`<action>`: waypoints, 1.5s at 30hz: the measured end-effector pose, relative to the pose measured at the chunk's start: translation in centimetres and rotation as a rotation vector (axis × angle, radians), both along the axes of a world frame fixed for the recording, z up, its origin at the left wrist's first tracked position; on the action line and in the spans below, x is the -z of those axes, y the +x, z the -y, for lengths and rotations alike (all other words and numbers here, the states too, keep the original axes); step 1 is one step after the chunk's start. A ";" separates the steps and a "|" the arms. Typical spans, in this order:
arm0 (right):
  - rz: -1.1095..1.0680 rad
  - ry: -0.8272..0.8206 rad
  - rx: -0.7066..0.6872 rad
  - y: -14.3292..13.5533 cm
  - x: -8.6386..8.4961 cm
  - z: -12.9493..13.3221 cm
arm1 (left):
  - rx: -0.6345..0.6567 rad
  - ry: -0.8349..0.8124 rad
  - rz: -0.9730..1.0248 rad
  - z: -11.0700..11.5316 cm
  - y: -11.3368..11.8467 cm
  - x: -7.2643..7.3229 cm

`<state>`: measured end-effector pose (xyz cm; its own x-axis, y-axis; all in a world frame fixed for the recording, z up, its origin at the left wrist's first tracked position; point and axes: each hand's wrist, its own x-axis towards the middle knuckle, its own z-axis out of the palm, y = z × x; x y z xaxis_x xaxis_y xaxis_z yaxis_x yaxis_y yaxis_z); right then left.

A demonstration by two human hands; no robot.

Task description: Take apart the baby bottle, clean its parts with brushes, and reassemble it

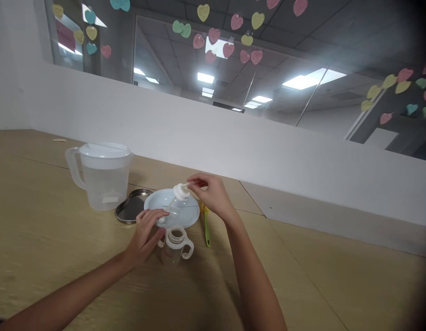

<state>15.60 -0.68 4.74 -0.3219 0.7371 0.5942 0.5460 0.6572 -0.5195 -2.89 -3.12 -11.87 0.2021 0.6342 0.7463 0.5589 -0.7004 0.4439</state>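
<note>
My right hand [209, 191] pinches the clear nipple of a white bottle cap [181, 191], holding it tilted above a pale blue bowl [190, 214]. A thin straw runs down from the cap to a small white end piece [161, 219]. The fingers of my left hand [145, 232] are closed at that lower end, over the bowl's left side. Just below the bowl, an open clear bottle [173, 246] with two handles stands upright, close to my left hand's thumb.
A lidded clear pitcher [107, 177] stands at the left, beside a kidney-shaped metal tray [132, 207]. Right of the bowl lies a green-handled brush [207, 230] with a yellow head. A white wall [199, 133] runs behind the table.
</note>
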 end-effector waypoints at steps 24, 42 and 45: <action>0.024 -0.063 0.275 1.8 0.6 -2.5 | -0.175 -0.144 -0.116 -1.6 -0.5 -0.1; 0.332 -0.215 -0.154 -1.7 1.5 -0.1 | -0.161 0.229 -0.150 -1.3 -1.5 -0.1; 0.440 -0.184 -0.226 -3.2 2.0 0.9 | -0.121 0.122 -0.057 -1.2 -1.2 0.4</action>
